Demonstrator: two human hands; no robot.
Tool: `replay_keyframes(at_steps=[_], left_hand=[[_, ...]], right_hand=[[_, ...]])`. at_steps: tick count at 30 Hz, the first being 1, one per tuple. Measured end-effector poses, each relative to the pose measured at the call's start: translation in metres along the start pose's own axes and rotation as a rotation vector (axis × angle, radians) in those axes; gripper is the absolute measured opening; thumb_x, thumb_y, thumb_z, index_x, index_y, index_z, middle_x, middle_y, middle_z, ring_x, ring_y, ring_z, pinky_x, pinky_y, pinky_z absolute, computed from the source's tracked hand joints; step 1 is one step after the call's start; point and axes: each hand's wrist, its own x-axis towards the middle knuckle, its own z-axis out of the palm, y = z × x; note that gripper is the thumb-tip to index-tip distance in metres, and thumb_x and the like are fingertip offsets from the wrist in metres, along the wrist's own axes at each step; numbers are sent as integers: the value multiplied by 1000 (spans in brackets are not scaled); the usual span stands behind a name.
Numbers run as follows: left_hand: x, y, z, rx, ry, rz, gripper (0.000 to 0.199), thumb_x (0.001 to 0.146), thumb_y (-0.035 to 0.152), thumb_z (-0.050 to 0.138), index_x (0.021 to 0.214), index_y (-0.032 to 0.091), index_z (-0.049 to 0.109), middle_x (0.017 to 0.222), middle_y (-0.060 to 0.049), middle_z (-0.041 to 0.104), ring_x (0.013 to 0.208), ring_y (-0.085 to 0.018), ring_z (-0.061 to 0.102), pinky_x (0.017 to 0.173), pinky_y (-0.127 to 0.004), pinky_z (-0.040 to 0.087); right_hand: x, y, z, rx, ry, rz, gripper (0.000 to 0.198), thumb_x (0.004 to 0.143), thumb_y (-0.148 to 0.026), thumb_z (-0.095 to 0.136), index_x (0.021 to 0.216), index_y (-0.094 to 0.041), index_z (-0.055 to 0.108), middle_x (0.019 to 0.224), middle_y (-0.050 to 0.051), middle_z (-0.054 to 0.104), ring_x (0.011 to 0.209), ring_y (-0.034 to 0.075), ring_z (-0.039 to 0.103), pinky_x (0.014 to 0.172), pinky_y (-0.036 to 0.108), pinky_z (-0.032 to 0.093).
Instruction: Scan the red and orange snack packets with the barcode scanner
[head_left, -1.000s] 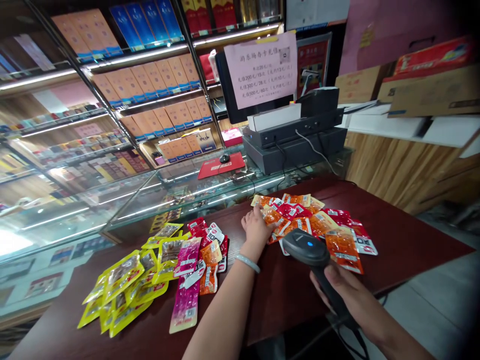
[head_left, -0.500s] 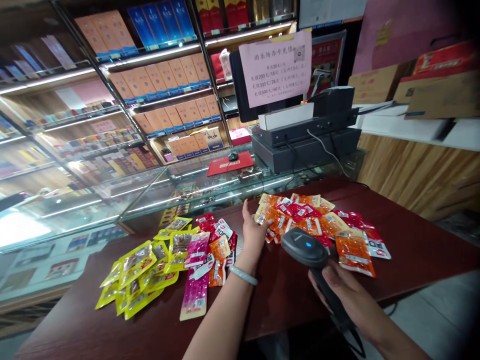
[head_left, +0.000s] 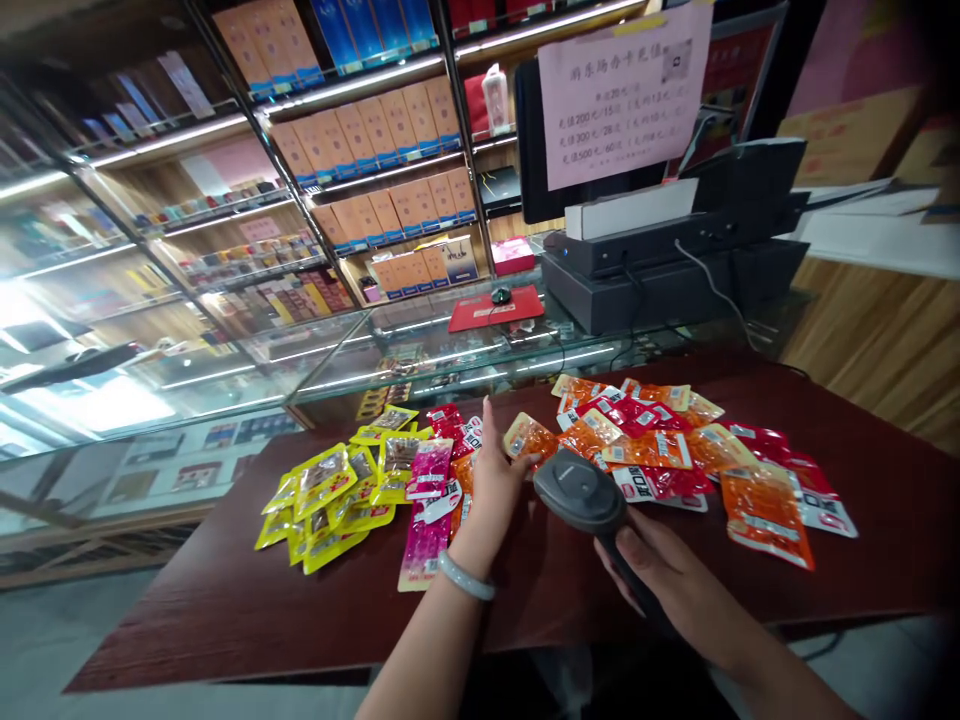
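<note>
Shop: glass counter (head_left: 420,350), stocked shelves (head_left: 360,120)

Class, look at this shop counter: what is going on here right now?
A person stands at a dark red counter strewn with snack packets. The right hand grips a black barcode scanner by its handle. The left hand holds up one orange packet just in front of the scanner's head. A yellow pile lies to the left, an orange and red pile to the right.

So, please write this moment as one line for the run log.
left hand: holds small orange snack packet | right hand: grips black handheld barcode scanner | dark red wooden table
</note>
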Motion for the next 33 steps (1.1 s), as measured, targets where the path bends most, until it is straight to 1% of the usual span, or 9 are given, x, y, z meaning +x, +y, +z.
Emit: replay_keyframes(at_steps=[3, 5, 8, 10, 13, 15, 20, 26, 33], left_hand=[[2, 7, -29, 319, 86, 108, 109, 69, 21, 78, 158, 26, 15, 88, 1, 66, 76, -18, 63, 79, -31, 50], [5, 14, -51, 564, 267, 151, 104, 73, 25, 75, 158, 24, 15, 111, -9, 67, 101, -25, 63, 93, -39, 48], [7, 21, -64, 919, 507, 157, 94, 80, 36, 71, 157, 20, 19, 143, -18, 50, 134, -35, 43, 111, -52, 33], [6, 20, -51, 1017, 400, 173, 81, 82, 40, 69, 152, 20, 33, 146, -17, 47, 138, -35, 39, 114, -52, 29], [3, 10, -5, 1035, -3, 233, 64, 82, 49, 69, 137, 21, 55, 135, -13, 58, 129, -32, 49, 110, -43, 36], [4, 1, 28, 1041, -173, 262, 65, 82, 58, 65, 134, 19, 58, 129, -14, 62, 122, -31, 54, 106, -41, 39], [18, -1, 75, 1148, -243, 213, 54, 83, 59, 63, 116, 16, 64, 119, -15, 65, 114, -32, 57, 95, -41, 44], [27, 4, 64, 1018, -370, 43, 54, 75, 47, 76, 114, 16, 55, 109, -13, 70, 102, -28, 65, 80, -32, 44], [0, -7, 27, 723, -346, -36, 45, 75, 38, 77, 108, 21, 51, 98, -5, 70, 87, -21, 65, 69, -26, 41]], right_hand=[[-4, 6, -2, 38, 36, 36, 49, 90, -67, 55, 105, -21, 61, 71, -3, 51, 58, 13, 45, 53, 25, 39], [-8, 9, -5, 58, 48, 56, 51, 88, -68, 57, 110, -22, 62, 73, -2, 52, 61, 14, 47, 54, 25, 40], [-14, 12, -14, 58, 96, 78, 52, 86, -69, 59, 110, -23, 65, 70, -3, 51, 59, 14, 46, 54, 25, 40], [-17, 13, -20, 72, 173, 82, 53, 83, -71, 61, 105, -23, 67, 68, -3, 52, 57, 14, 46, 52, 25, 41], [-21, 15, -26, 111, 286, 76, 52, 79, -72, 66, 98, -24, 69, 65, -3, 53, 54, 14, 46, 49, 24, 41], [-23, 16, -29, 137, 347, 83, 52, 77, -71, 69, 98, -24, 69, 64, -4, 53, 53, 13, 47, 46, 22, 40], [-29, 16, -32, 192, 456, 117, 58, 70, -73, 73, 101, -25, 69, 62, -4, 56, 51, 13, 49, 45, 21, 42], [-28, 14, -31, 176, 480, 91, 58, 67, -75, 73, 98, -26, 70, 60, -3, 55, 50, 15, 49, 45, 24, 41], [-13, 10, -30, 105, 362, 43, 50, 76, -72, 67, 78, -23, 63, 63, -3, 53, 51, 12, 46, 46, 22, 43]])
